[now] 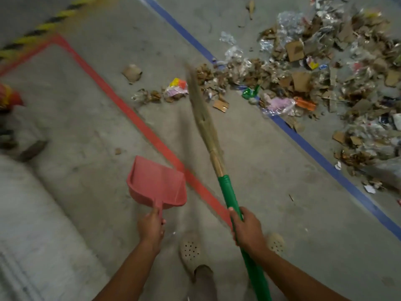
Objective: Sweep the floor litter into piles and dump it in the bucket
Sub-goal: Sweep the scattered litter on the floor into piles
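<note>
My right hand (247,227) grips the green handle of a straw broom (201,114). Its blurred bristles reach up to the left end of the litter. My left hand (152,224) holds the handle of a pink dustpan (157,183), lifted above the concrete floor with its mouth facing away from me. A wide spread of litter (314,74), made of torn cardboard, clear plastic and coloured wrappers, covers the upper right. A few loose pieces (175,89) lie left of the broom tip. No bucket is in view.
A red tape line (121,101) and a blue tape line (303,142) cross the floor diagonally. Black-and-yellow hazard tape (43,25) runs at the top left. A red object (8,98) sits at the left edge. My beige perforated shoes (191,250) are below.
</note>
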`<state>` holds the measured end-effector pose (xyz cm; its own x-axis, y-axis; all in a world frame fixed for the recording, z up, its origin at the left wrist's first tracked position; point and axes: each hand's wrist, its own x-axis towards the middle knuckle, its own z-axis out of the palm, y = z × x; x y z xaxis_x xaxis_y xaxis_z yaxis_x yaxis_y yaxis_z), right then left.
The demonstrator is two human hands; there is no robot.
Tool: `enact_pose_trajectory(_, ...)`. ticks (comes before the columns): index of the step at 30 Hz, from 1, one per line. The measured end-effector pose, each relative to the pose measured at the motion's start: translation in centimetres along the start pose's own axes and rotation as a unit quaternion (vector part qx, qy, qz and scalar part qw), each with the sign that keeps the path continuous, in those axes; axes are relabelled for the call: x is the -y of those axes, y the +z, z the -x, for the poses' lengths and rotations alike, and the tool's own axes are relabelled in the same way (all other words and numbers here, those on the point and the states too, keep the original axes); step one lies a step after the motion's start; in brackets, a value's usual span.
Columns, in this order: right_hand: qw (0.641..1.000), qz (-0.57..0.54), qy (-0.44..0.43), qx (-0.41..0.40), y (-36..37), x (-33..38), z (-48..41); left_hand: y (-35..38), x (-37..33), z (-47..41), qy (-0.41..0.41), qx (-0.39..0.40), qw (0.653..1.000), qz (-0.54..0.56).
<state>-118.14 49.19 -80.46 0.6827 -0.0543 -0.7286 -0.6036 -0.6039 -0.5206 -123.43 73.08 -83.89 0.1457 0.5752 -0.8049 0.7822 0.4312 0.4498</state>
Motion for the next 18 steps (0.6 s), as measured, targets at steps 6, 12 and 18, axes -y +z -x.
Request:
enact_pose_trajectory(6, 0.975, 0.174, -0.062, 0.123, 8.6, 7.3, -0.3, -8.0, -1.2, -3.5, -0.015, -0.047, 0.998, 0.024)
enact_pose_trajectory(12, 0.931, 0.270, -0.050, 0.241, 16.9, 13.7, -3.7, -13.0, -2.2, -7.1, -0.032, -0.092, 0.994, 0.041)
enact_pose_trajectory(18, 0.969, 0.127, 0.059, 0.203, 20.7, 13.5, -11.8, -12.7, -2.6, -10.6, -0.017, -0.100, 0.995, 0.024)
